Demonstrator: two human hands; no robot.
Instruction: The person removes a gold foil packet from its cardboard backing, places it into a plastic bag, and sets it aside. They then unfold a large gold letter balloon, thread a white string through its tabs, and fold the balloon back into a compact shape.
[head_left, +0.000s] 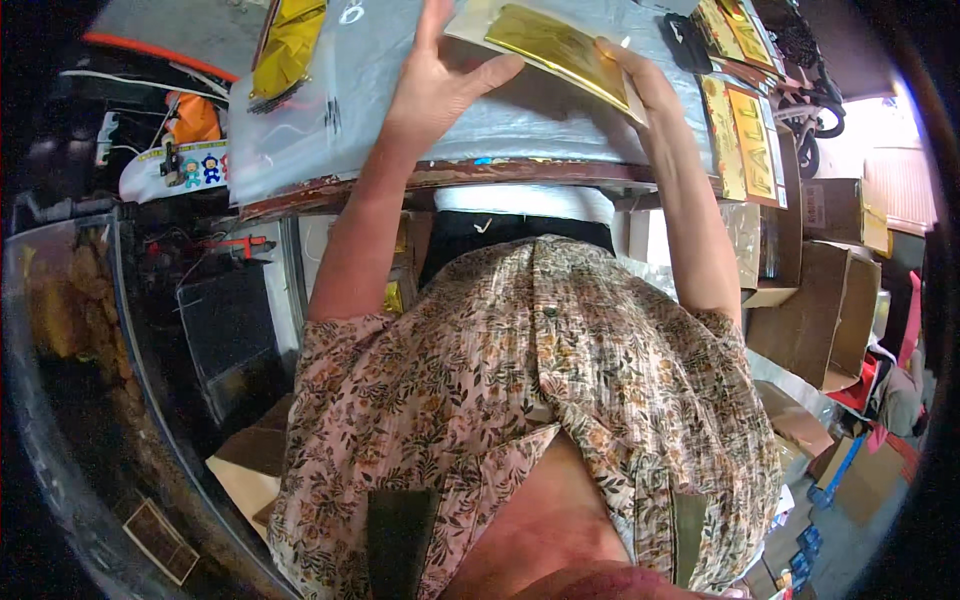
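Observation:
A flat, shiny gold foil packet (560,52), with a pale, see-through margin along its edges, is held tilted above the table at the top middle. My right hand (650,88) grips its right end, thumb on the upper face and the other fingers mostly hidden behind. To the left of the packet, my left hand (432,85) is open, thumb stretched toward the packet's near edge and fingers pointing away. Whether that thumb touches the margin I cannot tell. Crumpled gold foil (290,48) lies at the table's far left.
Grey plastic sheeting covers the table (370,130), whose worn wooden front edge runs before me. Printed yellow-orange packages (745,135) and a black object (686,42) lie at its right. Cardboard boxes (815,310) stack up on the right. A white skateboard-like board (170,172) sits left.

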